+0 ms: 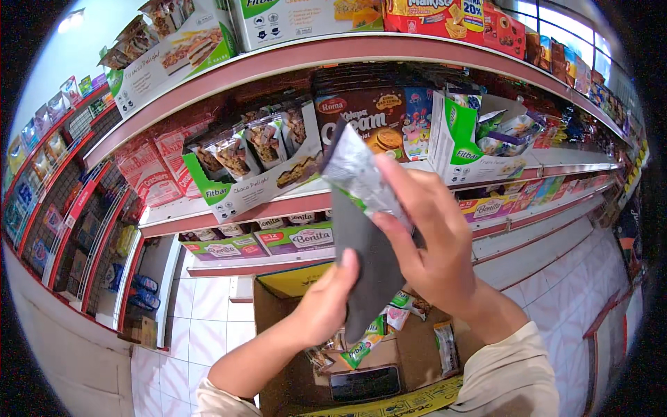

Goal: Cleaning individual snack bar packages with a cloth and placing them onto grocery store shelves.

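Observation:
My left hand (323,302) is closed around a dark grey, flat, cloth-like piece (372,281), its thumb lying along the near side. Against the upper end of that piece, my right hand (441,243) pinches a silver snack bar wrapper (358,167) with some green on it. The wrapper is tilted, and both things are held up in front of the shelf. Below them stands an open cardboard box (276,361). Inside lie several wrapped snack bars (364,344), another wrapped bar (446,347) by the right wall, and a dark phone-like slab (365,383).
On the middle shelf, a display box of snack bars (243,191) stands left and a green-white display box (455,149) right, with brown biscuit packs (358,115) between. Red cracker packs (146,170) sit further left. Purple-green cartons (295,240) line the lower shelf. Another rack (69,208) rises far left.

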Demonstrator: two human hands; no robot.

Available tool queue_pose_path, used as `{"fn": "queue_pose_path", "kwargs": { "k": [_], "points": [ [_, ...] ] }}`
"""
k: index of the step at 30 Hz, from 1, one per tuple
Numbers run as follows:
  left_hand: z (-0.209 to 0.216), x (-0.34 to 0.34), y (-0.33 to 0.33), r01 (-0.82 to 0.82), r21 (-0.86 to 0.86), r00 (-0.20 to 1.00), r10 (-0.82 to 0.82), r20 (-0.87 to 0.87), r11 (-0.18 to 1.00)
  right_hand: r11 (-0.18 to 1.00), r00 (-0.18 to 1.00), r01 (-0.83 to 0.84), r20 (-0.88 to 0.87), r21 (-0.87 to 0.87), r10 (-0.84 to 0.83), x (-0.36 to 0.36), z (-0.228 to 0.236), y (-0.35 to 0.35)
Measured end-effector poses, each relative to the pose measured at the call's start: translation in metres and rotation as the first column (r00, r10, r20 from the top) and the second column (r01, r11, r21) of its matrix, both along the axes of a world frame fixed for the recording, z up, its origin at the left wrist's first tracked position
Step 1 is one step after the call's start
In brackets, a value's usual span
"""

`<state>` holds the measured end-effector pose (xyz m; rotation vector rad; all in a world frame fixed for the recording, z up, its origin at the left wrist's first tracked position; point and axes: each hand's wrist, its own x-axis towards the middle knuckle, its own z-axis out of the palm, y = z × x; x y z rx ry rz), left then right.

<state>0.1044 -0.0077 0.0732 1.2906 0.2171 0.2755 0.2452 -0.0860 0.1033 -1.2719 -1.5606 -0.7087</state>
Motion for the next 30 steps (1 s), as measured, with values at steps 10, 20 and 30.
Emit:
{"fn": "queue_pose_path", "kwargs": {
  "k": [10,20,30],
  "points": [
    [-0.007,-0.003,0.001,-0.149,-0.076,0.977,0.159,0.143,0.986,0.999,0.998,-0.002,0.065,0.042,0.000,-0.002,-0.004,-0.002],
    [-0.002,-0.010,-0.002,-0.248,-0.163,0.867,0.294,0.402,0.955,0.951,0.950,0.307,-0.047,-0.044,-0.309,0.002,0.002,-0.006],
    [0.000,-0.004,0.007,-0.198,-0.270,0.835,0.306,0.457,0.942,0.979,0.997,-0.058,-0.069,-0.194,0.045,-0.007,-0.006,0.002]
  ]
}}
